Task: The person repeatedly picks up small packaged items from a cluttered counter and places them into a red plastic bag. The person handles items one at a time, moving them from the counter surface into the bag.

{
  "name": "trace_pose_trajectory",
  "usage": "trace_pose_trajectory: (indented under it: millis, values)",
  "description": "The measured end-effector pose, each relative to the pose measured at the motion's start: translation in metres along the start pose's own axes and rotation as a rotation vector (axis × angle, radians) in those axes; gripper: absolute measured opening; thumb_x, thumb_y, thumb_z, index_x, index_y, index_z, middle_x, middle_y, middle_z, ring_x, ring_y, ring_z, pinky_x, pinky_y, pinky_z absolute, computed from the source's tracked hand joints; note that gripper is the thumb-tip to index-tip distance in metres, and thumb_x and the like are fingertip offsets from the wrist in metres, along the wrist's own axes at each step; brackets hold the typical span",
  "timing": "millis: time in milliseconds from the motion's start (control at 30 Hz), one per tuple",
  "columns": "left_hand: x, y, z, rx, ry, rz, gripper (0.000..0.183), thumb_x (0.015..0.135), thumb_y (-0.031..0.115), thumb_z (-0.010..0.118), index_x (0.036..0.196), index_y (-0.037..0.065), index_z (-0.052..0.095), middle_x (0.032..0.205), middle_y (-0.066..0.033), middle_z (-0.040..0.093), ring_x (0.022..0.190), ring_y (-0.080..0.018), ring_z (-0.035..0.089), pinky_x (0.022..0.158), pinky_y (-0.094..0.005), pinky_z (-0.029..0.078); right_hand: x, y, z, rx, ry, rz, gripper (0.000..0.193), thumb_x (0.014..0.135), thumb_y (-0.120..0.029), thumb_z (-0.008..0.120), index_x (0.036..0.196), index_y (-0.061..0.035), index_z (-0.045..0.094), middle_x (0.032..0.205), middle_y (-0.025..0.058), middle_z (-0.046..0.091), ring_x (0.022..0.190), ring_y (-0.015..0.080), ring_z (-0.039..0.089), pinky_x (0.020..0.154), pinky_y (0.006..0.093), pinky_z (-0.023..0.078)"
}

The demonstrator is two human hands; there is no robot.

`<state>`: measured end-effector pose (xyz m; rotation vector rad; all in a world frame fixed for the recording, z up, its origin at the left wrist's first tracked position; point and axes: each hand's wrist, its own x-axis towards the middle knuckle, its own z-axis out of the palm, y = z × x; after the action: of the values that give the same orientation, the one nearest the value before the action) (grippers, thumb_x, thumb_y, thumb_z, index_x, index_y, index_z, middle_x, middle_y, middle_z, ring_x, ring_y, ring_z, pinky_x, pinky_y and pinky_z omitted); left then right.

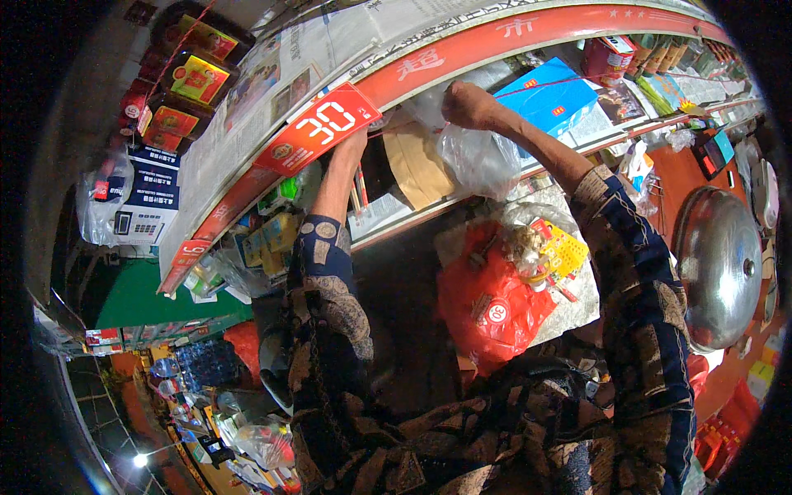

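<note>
My left hand (355, 145) reaches up to a red card (317, 129) with large white print, at the front of a shelf with a red edge strip (458, 45). The card covers its fingers, so I cannot tell whether they grip anything. My right hand (469, 106) is closed in a fist over the shelf, beside a blue box (548, 97). Whatever it may hold is hidden. A clear plastic bag (480, 157) hangs just below that fist. Between my hands lies a piece of brown cardboard or paper (417, 163).
Below the shelf, a red plastic bag (487, 301) rests on a pale surface, with a yellow packet (569, 252) on it. A large metal lid (719, 268) stands at the right. Boxed calculators (144, 198) and dark packages (202, 78) sit at the left.
</note>
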<state>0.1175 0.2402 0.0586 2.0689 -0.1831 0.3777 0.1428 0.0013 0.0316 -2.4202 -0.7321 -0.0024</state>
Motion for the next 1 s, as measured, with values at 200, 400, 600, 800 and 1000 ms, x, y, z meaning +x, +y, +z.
trace_pose_trajectory:
  millis: [200,400,600,800,1000]
  values:
    - [0.062,-0.068,-0.077,0.268,0.031,0.051,0.05,0.079,0.027,0.072,0.121,0.004,0.057,0.127,-0.0111,0.057,0.117,-0.0275,0.054,0.097,-0.0404,0.042,0.015,-0.082,-0.021,0.339,0.382,-0.011,0.056,0.076,-0.049,0.065,0.089,0.0049,0.065,0.088,0.0261,0.066,0.087,0.0424,0.064,0.077,0.0471,0.051]
    - [0.022,-0.006,0.013,0.313,-0.096,-0.048,0.044,0.078,0.02,0.07,0.119,0.007,0.059,0.12,-0.0115,0.061,0.11,-0.0275,0.058,0.091,-0.0402,0.047,-0.024,-0.066,-0.012,0.039,0.271,0.195,0.064,0.071,-0.056,0.07,0.095,0.0034,0.066,0.088,0.0257,0.066,0.091,0.0395,0.065,0.078,0.0456,0.053]
    - [0.037,-0.013,-0.026,0.289,-0.039,0.033,0.042,0.078,0.02,0.07,0.117,0.006,0.06,0.118,-0.011,0.062,0.109,-0.0264,0.058,0.091,-0.0395,0.047,-0.009,-0.096,-0.015,0.091,0.266,0.277,0.032,0.074,-0.026,0.069,0.093,-0.0011,0.068,0.093,0.022,0.067,0.088,0.0382,0.065,0.079,0.0464,0.053]
    - [0.066,-0.039,-0.014,0.329,-0.034,0.082,0.041,0.078,0.02,0.07,0.115,0.006,0.061,0.115,-0.0105,0.062,0.107,-0.0253,0.058,0.09,-0.0388,0.047,-0.026,-0.055,0.008,0.362,0.56,0.273,0.033,0.075,-0.018,0.066,0.102,0.0004,0.068,0.089,0.0221,0.068,0.078,0.0345,0.068,0.074,0.0421,0.053]
    - [0.083,-0.067,-0.006,0.397,-0.075,0.08,0.039,0.078,0.019,0.07,0.114,0.005,0.062,0.113,-0.0101,0.063,0.106,-0.0241,0.058,0.089,-0.0381,0.047,-0.032,-0.066,-0.004,0.396,0.646,0.247,0.035,0.076,-0.016,0.065,0.105,0.0047,0.066,0.087,0.0241,0.068,0.069,0.029,0.067,0.069,0.0383,0.052]
